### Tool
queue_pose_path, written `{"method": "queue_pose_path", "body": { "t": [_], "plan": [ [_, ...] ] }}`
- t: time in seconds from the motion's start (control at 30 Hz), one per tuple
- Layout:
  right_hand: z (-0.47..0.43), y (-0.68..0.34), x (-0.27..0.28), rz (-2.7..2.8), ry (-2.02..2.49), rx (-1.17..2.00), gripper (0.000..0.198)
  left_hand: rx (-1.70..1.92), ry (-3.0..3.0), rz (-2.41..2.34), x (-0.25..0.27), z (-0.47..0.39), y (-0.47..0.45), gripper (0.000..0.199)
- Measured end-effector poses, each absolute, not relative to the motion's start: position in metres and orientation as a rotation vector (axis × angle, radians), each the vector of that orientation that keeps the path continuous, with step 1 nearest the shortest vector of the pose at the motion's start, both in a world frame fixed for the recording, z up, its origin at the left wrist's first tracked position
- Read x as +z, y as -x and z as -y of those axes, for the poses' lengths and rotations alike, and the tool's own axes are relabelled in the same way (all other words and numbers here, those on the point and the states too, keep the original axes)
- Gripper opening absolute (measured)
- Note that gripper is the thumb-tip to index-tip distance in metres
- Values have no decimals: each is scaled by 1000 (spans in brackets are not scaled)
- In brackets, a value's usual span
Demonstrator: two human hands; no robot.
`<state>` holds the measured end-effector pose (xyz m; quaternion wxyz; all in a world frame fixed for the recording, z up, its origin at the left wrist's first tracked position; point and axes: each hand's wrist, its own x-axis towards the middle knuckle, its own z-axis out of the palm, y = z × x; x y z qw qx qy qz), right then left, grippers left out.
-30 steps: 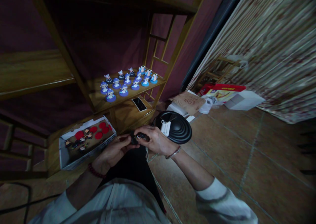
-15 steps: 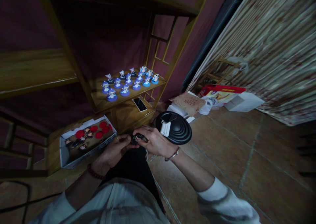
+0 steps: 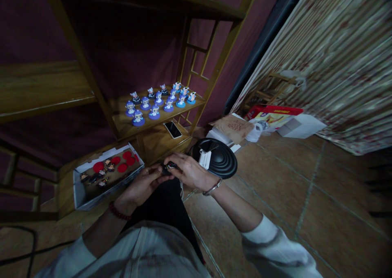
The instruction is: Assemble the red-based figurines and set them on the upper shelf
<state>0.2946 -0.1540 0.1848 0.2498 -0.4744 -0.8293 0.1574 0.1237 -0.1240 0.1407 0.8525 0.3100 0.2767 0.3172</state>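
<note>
My left hand [image 3: 147, 182] and my right hand [image 3: 190, 171] meet above my lap, fingers closed round a small dark figurine [image 3: 168, 168]. Much of it is covered by the fingers, so I cannot tell whether it is one piece or a figure and a separate base. Left of my hands is an open white cardboard box [image 3: 77, 194]. Several red discs [image 3: 122, 167] and several loose dark figurines [image 3: 103, 182] lie inside it. On the wooden shelf [image 3: 122, 130] beyond, several finished-looking figurines [image 3: 154, 112] stand upright in rows on purple, blue and dark bases.
A phone [image 3: 173, 129] lies on the lower wooden ledge. To my right is a black round ridged stool [image 3: 226, 161] bearing a white object [image 3: 205, 160]. Cardboard [image 3: 234, 126], a white bag [image 3: 255, 134] and a red box [image 3: 275, 111] sit on the tiled floor near the striped curtain [image 3: 330, 61].
My right hand's fingers have shifted slightly over the figurine, covering more of it. Both hands stay together in nearly the same place. The view has moved a little.
</note>
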Motion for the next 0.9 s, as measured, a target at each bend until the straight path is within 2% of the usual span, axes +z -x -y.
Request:
{"method": "queue_pose_path", "body": {
  "t": [0.13,0.33,0.6,0.9],
  "plan": [
    [150,-300,178,2195,1291,479,29,677,-522,-591,144,124,-129,5],
    [155,-305,180,1974,1308,762,51,614,-313,-707,148,119,-131,22],
    [151,-304,170,1659,1170,1102,44,603,-256,-639,148,119,-128,30],
    [146,-299,165,1670,1271,978,38,627,-267,-655,146,118,-129,29]
  ]
}}
